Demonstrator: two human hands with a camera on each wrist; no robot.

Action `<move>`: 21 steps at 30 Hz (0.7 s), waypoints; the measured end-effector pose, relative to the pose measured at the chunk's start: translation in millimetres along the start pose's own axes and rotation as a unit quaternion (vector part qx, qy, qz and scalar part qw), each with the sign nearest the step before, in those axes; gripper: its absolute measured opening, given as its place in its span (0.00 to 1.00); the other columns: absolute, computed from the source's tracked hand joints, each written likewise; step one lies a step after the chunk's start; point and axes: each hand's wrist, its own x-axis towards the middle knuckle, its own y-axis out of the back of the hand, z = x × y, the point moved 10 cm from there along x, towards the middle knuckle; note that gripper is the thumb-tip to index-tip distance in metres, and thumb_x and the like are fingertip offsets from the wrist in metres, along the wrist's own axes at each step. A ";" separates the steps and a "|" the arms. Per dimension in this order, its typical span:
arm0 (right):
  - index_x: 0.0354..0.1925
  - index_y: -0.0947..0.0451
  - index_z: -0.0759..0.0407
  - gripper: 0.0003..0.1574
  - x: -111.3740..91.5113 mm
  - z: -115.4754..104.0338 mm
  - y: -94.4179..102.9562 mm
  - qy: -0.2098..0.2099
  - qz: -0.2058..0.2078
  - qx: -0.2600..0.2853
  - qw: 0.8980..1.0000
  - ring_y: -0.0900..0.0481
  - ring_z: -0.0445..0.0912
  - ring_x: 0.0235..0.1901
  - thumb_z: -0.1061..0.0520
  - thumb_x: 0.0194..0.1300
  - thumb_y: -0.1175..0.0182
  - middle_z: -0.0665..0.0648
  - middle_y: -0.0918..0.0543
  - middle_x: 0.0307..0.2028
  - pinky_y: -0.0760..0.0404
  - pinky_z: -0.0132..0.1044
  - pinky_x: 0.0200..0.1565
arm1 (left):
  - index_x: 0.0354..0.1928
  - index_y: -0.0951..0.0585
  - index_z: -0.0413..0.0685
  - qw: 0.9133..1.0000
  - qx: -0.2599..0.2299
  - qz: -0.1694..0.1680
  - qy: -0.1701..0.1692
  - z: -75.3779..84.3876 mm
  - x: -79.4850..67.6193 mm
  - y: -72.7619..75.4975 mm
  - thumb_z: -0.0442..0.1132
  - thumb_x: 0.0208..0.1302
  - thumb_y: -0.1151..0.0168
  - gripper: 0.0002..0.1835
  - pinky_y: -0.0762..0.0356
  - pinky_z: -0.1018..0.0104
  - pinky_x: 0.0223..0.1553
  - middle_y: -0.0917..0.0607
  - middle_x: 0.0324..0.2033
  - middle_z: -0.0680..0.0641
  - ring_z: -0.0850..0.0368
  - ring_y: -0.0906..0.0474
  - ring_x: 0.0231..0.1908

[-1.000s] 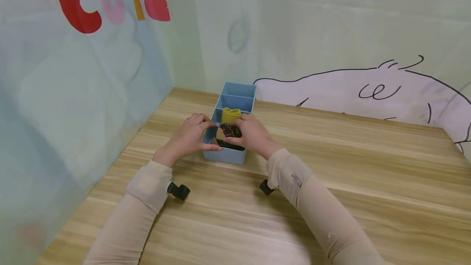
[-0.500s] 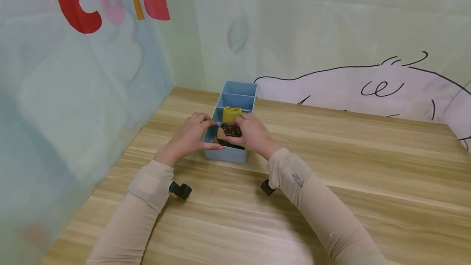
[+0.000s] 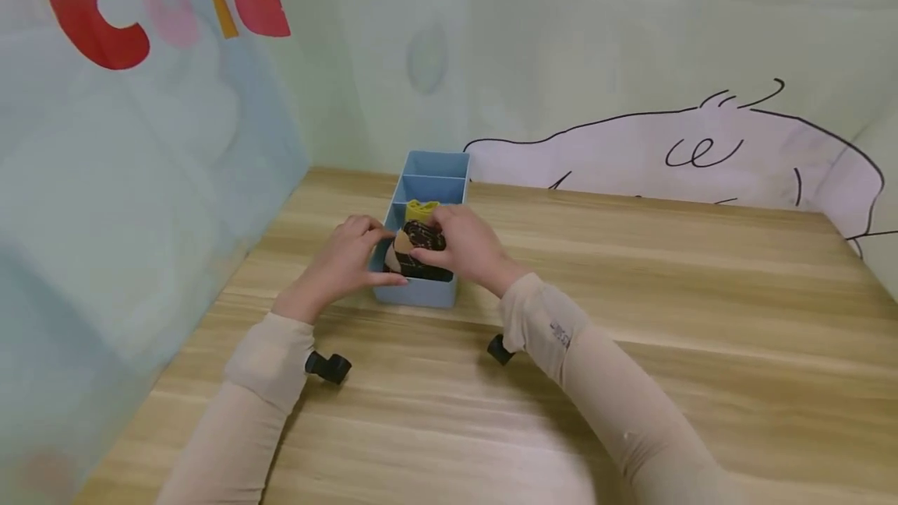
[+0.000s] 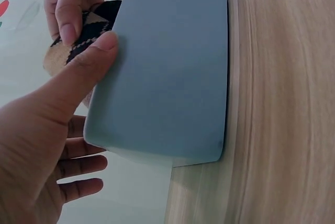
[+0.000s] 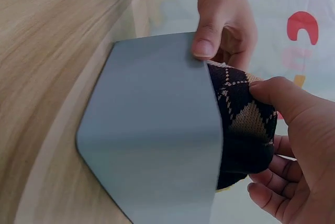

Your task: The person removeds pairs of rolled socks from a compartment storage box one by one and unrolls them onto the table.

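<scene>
A long blue divided storage box (image 3: 415, 292) stands on the table. My right hand (image 3: 473, 248) pinches a folded argyle sock (image 3: 421, 262), dark with tan diamonds, in the box's nearest compartment. In the right wrist view the sock (image 5: 246, 122) sticks up past the rim, thumb on its near face, fingers behind. My left hand (image 3: 340, 263) holds the box's near left corner, its thumb on the front rim. Its other fingers spread beside the wall in the left wrist view. A yellow folded cloth item (image 3: 421, 210) sits one compartment farther back, partly hidden.
Two farther compartments (image 3: 438, 164) of the box lie behind the yellow item. The wood-grain table (image 3: 631, 279) extends to the right. Printed cloth walls (image 3: 175, 139) rise at the left and back. Black wrist-camera mounts (image 3: 328, 367) hang below both sleeves.
The argyle sock has risen slightly in my right hand, covering more of the yellow item. My left hand keeps its place at the box corner. The head view has shifted a little.
</scene>
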 end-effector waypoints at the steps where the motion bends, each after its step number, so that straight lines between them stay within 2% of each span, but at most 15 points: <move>1: 0.47 0.23 0.60 0.29 -0.2 0.0 1.9 -0.003 0.001 0.001 1.000 0.23 0.47 0.40 0.39 0.60 0.37 0.55 0.19 0.41 0.21 0.38 0.44 | 0.57 0.23 0.36 1.000 0.002 -0.001 0.000 0.2 0.3 0.2 0.60 0.43 0.26 0.44 0.33 0.46 0.59 0.24 0.52 0.37 0.40 0.31 0.55; 5: 0.47 0.24 0.60 0.29 -3.2 1.5 10.2 -0.018 0.008 0.000 1.000 0.24 0.46 0.39 0.39 0.60 0.37 0.55 0.20 0.41 0.21 0.38 0.43 | 0.57 0.23 0.35 1.000 0.003 -0.002 -0.005 2.7 1.6 0.7 0.61 0.42 0.25 0.45 0.33 0.45 0.59 0.24 0.52 0.36 0.40 0.31 0.55; 12: 0.47 0.25 0.60 0.28 -9.3 4.8 22.1 -0.019 0.020 0.009 1.000 0.22 0.46 0.39 0.40 0.61 0.37 0.55 0.19 0.42 0.21 0.38 0.44 | 0.57 0.24 0.35 1.000 -0.011 0.007 -0.004 9.1 1.3 -0.3 0.59 0.43 0.25 0.43 0.34 0.44 0.59 0.23 0.52 0.36 0.40 0.31 0.55; 16: 0.47 0.25 0.60 0.28 -13.2 8.8 28.1 -0.029 0.030 0.020 0.999 0.22 0.45 0.37 0.40 0.60 0.36 0.55 0.18 0.41 0.20 0.37 0.42 | 0.56 0.24 0.34 0.999 -0.013 0.031 -0.017 14.2 -0.9 3.3 0.56 0.44 0.25 0.42 0.33 0.43 0.59 0.23 0.52 0.35 0.38 0.30 0.56; 21: 0.46 0.25 0.59 0.27 -20.7 18.7 39.3 -0.051 0.046 0.045 0.997 0.22 0.44 0.33 0.40 0.60 0.36 0.54 0.18 0.39 0.22 0.34 0.37 | 0.54 0.23 0.34 0.996 -0.011 0.075 -0.056 26.9 4.2 12.5 0.55 0.43 0.24 0.40 0.31 0.44 0.57 0.23 0.50 0.35 0.39 0.29 0.53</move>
